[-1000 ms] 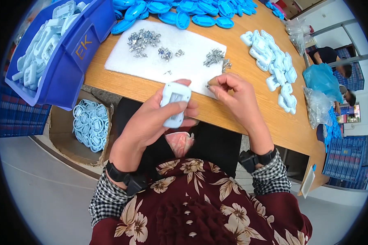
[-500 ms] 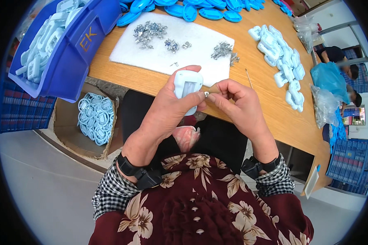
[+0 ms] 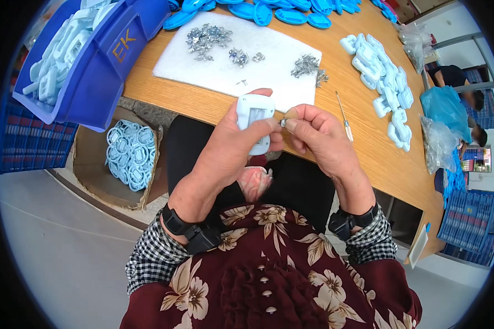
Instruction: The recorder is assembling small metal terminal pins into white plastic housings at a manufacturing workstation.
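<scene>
In my left hand [image 3: 230,137] I grip a pale blue plastic casing [image 3: 249,102] with a rectangular recess, its rounded end pointing away from me. Just right of the casing, my right hand [image 3: 321,134] pinches a small metal piece [image 3: 282,122] between thumb and fingertips. Beyond both hands lies a white foam sheet [image 3: 186,82] with piles of small metal parts [image 3: 208,38]. A second heap of metal pieces [image 3: 304,65] sits at its right edge. To the right of my right hand, a screwdriver [image 3: 346,123] rests on the wooden table.
Pale blue casings [image 3: 376,68] lie in a row on the table's right. Bright blue oval shells [image 3: 291,16] line the far side. At left stand a blue bin [image 3: 88,96] of casings and a cardboard box [image 3: 93,186] of ring-shaped parts. Co-workers [image 3: 450,74] are at far right.
The scene has shifted slightly to the right in view. The metal piece in my right fingers now shows more, a little apart from my left thumb. Both grips stay the same.
</scene>
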Motion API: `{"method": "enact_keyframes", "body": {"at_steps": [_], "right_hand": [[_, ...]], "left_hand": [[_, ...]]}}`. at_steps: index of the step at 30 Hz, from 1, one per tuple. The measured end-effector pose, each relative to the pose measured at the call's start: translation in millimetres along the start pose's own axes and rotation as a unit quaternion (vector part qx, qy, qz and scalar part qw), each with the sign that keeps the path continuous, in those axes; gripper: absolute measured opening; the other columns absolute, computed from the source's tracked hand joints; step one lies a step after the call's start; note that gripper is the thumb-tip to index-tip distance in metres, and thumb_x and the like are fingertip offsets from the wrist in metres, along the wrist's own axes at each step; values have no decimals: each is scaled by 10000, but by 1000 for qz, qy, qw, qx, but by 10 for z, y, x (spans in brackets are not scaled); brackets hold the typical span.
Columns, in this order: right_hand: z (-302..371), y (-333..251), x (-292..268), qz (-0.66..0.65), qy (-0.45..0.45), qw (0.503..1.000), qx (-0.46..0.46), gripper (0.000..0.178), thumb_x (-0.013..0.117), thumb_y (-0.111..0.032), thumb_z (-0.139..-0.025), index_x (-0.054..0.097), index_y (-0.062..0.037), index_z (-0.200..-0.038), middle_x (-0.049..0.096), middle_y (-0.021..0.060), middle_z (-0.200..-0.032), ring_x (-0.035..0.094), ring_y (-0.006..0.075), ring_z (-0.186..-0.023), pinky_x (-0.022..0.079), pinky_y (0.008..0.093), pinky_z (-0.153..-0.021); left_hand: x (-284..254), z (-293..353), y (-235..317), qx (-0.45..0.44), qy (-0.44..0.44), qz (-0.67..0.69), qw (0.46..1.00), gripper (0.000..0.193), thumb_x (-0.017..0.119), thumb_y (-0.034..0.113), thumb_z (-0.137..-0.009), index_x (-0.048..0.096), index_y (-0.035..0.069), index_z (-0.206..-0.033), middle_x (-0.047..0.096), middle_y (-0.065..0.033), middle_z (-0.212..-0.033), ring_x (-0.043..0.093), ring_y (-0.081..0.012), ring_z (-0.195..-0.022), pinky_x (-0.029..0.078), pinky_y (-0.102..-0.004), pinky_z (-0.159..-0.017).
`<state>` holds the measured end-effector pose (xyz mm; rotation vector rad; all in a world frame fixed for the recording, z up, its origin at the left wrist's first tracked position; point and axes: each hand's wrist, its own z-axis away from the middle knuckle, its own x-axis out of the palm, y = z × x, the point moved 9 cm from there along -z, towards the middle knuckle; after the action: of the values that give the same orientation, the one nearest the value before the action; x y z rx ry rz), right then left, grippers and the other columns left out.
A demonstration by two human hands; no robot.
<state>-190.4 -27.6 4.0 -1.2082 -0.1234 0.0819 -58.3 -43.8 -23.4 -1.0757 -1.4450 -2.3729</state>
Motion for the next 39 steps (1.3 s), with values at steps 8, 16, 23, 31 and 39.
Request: {"method": "enact_keyframes", "body": {"at_steps": [8, 16, 23, 31, 39], "right_hand": [[6, -253, -74, 121, 58, 985, -111, 168, 619, -179, -977, 626, -18, -1026, 586, -17, -823, 502, 74, -738, 404, 242, -663], [-379, -273, -567, 399, 116, 906, -79, 127, 635, -125, -945, 646, -2, -975, 560, -56, -779, 480, 36, -706, 407, 213, -640], [-496, -586, -314, 490, 132, 840, -192, 210, 622, -228, -905, 705, -73, -1019, 698, 168, -960, 665, 360, -916, 522, 427, -816], [-844, -684, 421, 486, 16, 829, -276, 158, 638, -178, -896, 706, -74, -995, 688, 143, -946, 668, 344, -867, 527, 420, -774], [-828, -794, 233, 557, 34, 803, -207, 200, 622, -227, -904, 708, -89, -1020, 705, 155, -939, 681, 331, -868, 528, 430, -794]], "left_hand": [[-21, -26, -43, -48, -63, 145, 986, 563, 246, 442, -1080, 438, 40, -1426, 661, -132, -951, 682, -243, -858, 593, -451, -814], [-168, 111, -43, -62, -19, 100, 993, 563, 241, 430, -1082, 444, 37, -1431, 658, -147, -953, 680, -249, -823, 590, -471, -796], [-304, 220, 89, -27, -14, 105, 994, 551, 276, 435, -1077, 468, 46, -1415, 663, -119, -934, 678, -217, -823, 598, -429, -784], [-455, 300, 225, 7, 26, 42, 999, 511, 531, 299, -1017, 435, 22, -1436, 639, -83, -949, 664, -174, -827, 597, -396, -771], [-538, 269, 328, 41, 39, 26, 998, 477, 583, 226, -1002, 465, 21, -1417, 638, -57, -946, 664, -149, -824, 591, -337, -761]]}}
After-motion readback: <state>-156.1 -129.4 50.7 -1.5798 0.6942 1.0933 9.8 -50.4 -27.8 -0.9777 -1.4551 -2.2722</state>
